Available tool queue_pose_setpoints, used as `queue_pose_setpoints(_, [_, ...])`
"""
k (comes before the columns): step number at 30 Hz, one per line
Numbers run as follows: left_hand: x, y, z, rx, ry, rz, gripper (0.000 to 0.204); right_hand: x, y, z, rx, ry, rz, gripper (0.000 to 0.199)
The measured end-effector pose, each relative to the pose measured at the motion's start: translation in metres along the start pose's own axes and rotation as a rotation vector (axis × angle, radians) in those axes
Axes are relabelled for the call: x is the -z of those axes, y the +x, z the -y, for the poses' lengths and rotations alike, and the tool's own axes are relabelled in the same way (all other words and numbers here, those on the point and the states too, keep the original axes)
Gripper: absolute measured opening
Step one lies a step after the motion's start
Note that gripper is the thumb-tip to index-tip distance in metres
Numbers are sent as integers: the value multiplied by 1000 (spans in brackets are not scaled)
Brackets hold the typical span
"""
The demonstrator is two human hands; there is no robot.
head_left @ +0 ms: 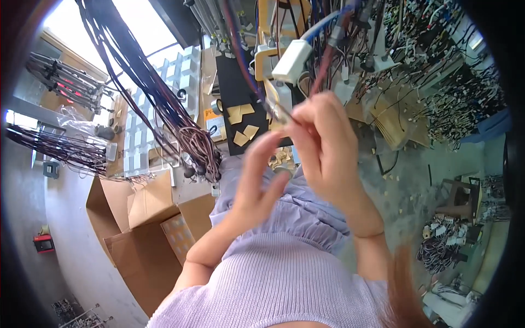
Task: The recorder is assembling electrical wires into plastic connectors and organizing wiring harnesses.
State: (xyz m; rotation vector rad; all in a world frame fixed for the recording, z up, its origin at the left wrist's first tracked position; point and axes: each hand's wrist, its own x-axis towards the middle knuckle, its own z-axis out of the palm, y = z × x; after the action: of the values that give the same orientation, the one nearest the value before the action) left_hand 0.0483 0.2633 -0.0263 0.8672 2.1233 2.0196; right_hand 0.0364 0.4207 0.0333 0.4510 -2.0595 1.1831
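My right hand [328, 145] is closed in a pinch, with thumb and index finger on a thin wire whose pale, blurred end [280, 113] shows past the fingertips. Lower and to the left is my left hand [254, 188], smeared by motion, its thumb and fingers apart and nothing visible in them. Its index fingertip comes close to the right hand's fingertips; whether they touch I cannot tell. Above both hands hangs a white rectangular connector [291, 61] on a blue-and-white cable. A dark purple-red wire [240, 63] and a reddish-brown wire [324, 71] run down toward the fingers.
Behind the hands, tan pieces [240, 113] lie on a black board [234, 82]. Dark cable bundles [147, 82] hang at the left, near a grid of pale bins [188, 71]. An open cardboard box [145, 257] stands lower left. Many wires with connectors [465, 98] hang at the right.
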Motion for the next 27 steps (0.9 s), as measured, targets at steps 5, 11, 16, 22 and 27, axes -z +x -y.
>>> queue_pose_setpoints(5, [-31, 14, -1, -190, -6, -233, 59, 25, -6, 13, 101, -296, 28, 16])
queue_pose_setpoints(11, [-33, 34, -16, -104, -493, 82, 37, 75, 17, 29, 180, -344, -221, 8])
queue_pose_setpoints(16, [-23, 21, 1, -136, -338, -69, 41, 78, 59, 28, -366, 4, 249, 18])
queue_pose_setpoints(22, [-18, 18, -25, 234, -715, 547, 25, 44, 34, 6, -551, 566, 243, 21])
queue_pose_setpoints(27, [34, -41, 26, 362, -245, 289, 19, 126, 37, -61, -346, -6, -466, 32])
